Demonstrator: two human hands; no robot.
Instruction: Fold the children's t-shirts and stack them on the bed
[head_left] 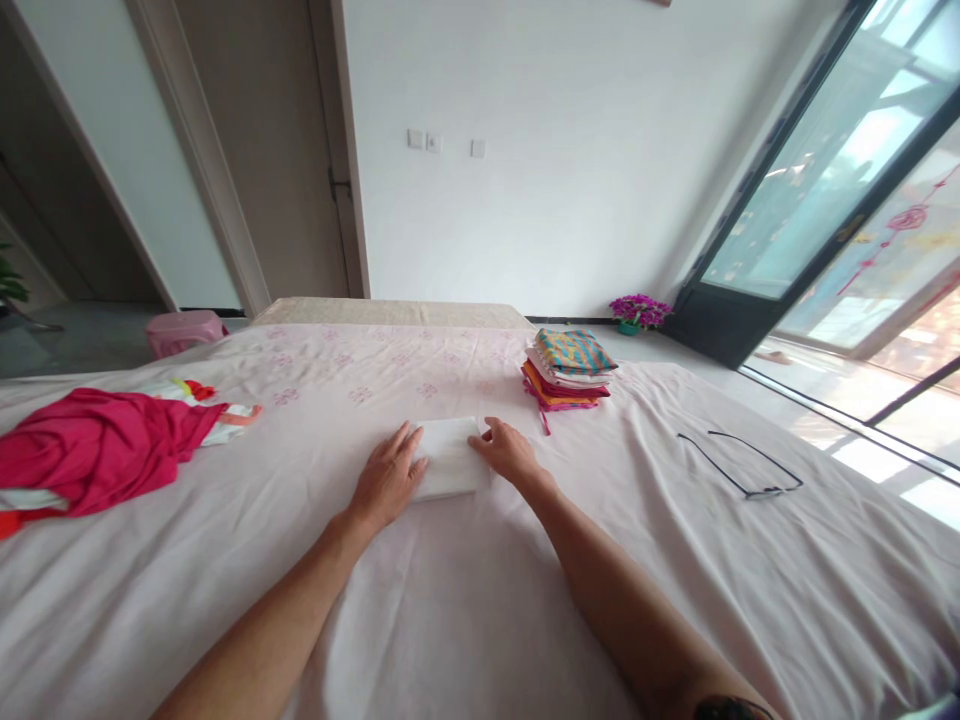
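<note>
A white folded cloth (448, 460) lies as a small, flat rectangle on the pale pink bedsheet (450, 600), in the middle of the head view. Over its left edge rests my left hand (386, 475), fingers spread and lying flat, thumb on top. My right hand (510, 450) is at the far right edge of the cloth, with thumb and forefinger closed about that edge and the other fingers curled. Beyond my right hand stands a stack of folded clothes (566, 375), a patterned teal and yellow piece on top.
A heap of red garments (112, 445) lies loosely at the left, with white and orange cloth beside it. Dark-framed glasses (761, 490) rest on the sheet at the right. Past the bed are a pink stool (186, 330), purple flowers (639, 310) and a glass door (810, 170).
</note>
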